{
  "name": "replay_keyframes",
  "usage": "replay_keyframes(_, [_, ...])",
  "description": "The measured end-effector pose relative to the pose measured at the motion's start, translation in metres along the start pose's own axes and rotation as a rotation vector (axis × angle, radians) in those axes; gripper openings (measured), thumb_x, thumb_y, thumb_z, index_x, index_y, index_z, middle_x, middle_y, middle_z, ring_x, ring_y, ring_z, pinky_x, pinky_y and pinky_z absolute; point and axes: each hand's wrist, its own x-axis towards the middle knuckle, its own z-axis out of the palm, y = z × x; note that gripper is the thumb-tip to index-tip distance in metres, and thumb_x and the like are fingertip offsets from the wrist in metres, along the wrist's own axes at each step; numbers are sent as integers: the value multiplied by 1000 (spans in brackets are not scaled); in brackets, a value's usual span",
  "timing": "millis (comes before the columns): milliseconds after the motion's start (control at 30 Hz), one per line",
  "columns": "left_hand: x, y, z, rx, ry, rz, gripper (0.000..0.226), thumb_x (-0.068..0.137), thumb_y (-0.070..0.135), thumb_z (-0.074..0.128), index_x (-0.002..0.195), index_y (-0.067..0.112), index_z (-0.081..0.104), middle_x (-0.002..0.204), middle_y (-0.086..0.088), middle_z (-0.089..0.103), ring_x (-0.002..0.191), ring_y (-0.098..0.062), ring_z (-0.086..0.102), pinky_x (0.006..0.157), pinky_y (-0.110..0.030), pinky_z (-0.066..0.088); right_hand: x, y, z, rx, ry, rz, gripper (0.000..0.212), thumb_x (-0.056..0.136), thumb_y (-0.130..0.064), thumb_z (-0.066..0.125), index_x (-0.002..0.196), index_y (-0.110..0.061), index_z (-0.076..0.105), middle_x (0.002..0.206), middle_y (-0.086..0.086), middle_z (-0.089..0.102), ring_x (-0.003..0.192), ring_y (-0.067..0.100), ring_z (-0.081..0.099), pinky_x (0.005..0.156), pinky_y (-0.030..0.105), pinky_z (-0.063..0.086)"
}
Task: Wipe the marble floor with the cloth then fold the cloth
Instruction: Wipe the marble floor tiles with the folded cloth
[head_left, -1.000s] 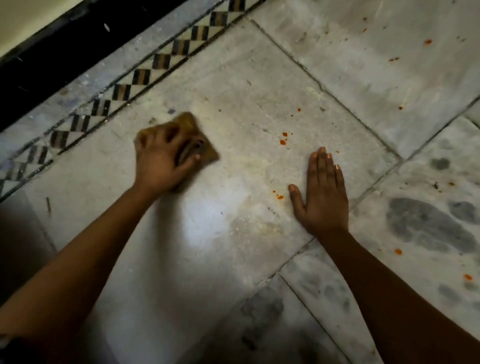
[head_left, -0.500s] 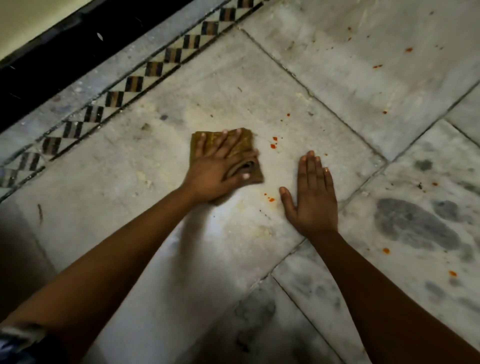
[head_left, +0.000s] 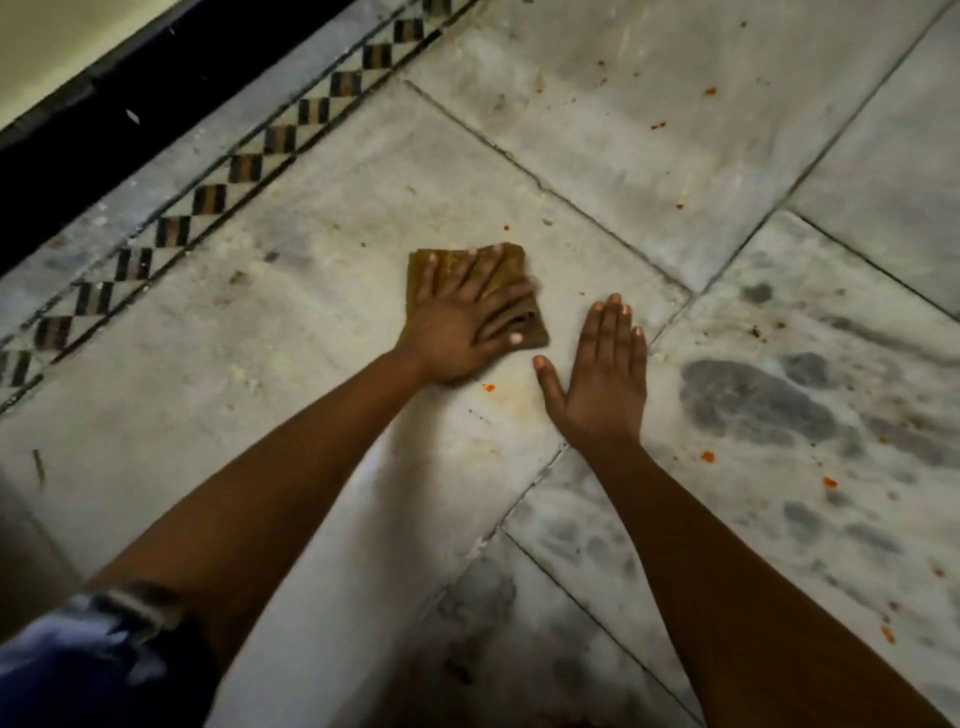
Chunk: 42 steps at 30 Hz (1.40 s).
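Far left of the cloth: checkered border strip (head_left: 244, 169) w/ a dark band beyond it, so the marble floor (head_left: 322, 291) ends there. Grit and pale crumbs lie betw. strip and cloth; prob. left behind if strokes don't reach that far.

The cloth (head_left: 511, 267) is a small olive-brown pad, already doubled over, flat on the light slab near its middle. Left hand (head_left: 457, 332) lies on top, fingers (head_left: 485, 278) spread straight and pressing down, thumb out along the cloth's near-right edge. Nothing is pinched, so hold is by friction only. Risk: on a fast stroke the pad could slide out from under the palm or bunch up, and bare skin would drag over the grime instead.

Just below the cloth, near side: an orange speck (head_left: 489, 387) w/ a faint yellowish smear round it. Judgement: a wet spot like that could streak wider rather than lift if the pad is already loaded.

Right of the cloth, close but not touching: right hand (head_left: 602, 379), flat on the floor, fingers together, thumb angled out toward the cloth. Looks like a brace for body wt. If the slab is damp that palm might slip; it also sits in the wiping path.

Further right of the cloth: more orange specks (head_left: 707, 457) on the grey-veined slab. Wiping seems far from done; folding not yet due.
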Motion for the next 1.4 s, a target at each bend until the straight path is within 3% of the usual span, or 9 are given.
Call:
replay_keyframes(267, [83,-34,-32,-142,3,-471,63,91,63,27,146,43,5,158,-3,-10,144,-31,-11,111,-59,-11,2,0,2,12,-5,1,84,90,-59,22,147,2,11,155,20,7,145,30,5,117,38,-1])
replay_keyframes(500, [26,9,-4,-11,44,12,67,81,69,12,144,46,8,159,-3,0,145,-28,1,112,-52,-5,2,0,2,35,13,7,84,90,-57,27,146,4,16,154,23,13,144,33,12,116,41,7])
replay_keyframes(600, [3,-31,-5,-53,82,-141,71,79,69,14,144,42,5,158,-3,7,145,-28,4,111,-51,-3,2,0,2,33,13,6,84,90,-57,26,146,4,14,154,23,11,144,32,10,117,40,6])
replay_keyframes(700, [44,-50,-26,-156,31,-437,73,87,66,30,147,40,-3,159,-4,-5,145,-29,-6,111,-55,-8,2,0,2,34,8,11,84,90,-57,26,146,3,13,155,22,10,144,31,8,117,39,3])
replay_keyframes(767, [79,-37,-42,-204,10,-500,76,90,63,33,147,34,-9,158,-5,-12,144,-30,-10,112,-54,-9,1,0,1,30,-5,7,84,90,-58,24,147,3,11,155,21,9,144,30,7,117,38,2])
replay_keyframes(900, [100,32,-40,-143,-77,-311,79,90,64,30,148,28,-10,157,-6,-15,144,-29,-12,112,-54,-11,0,0,-1,60,15,8,80,91,-54,23,145,4,13,153,24,13,144,32,11,117,38,3])
replay_keyframes(1067, [39,62,-7,-59,-25,-52,66,86,65,28,146,43,10,159,2,-7,145,-25,-9,113,-51,-9,-3,7,-4,69,76,143,75,92,-47,26,142,8,21,150,28,21,141,37,20,115,40,6])
replay_keyframes(1267, [83,41,-29,-163,-9,-348,66,89,61,38,146,41,13,159,0,-8,144,-32,-11,110,-59,-11,-3,7,-1,59,56,136,77,93,-50,24,145,6,15,153,25,14,143,33,13,116,37,1])
replay_keyframes(1400, [95,70,-24,-158,-56,-183,58,91,57,37,144,47,16,158,-1,-11,145,-28,-11,110,-56,-12,-2,7,-3,77,63,145,76,92,-49,19,145,6,15,153,24,13,144,32,11,117,38,3])
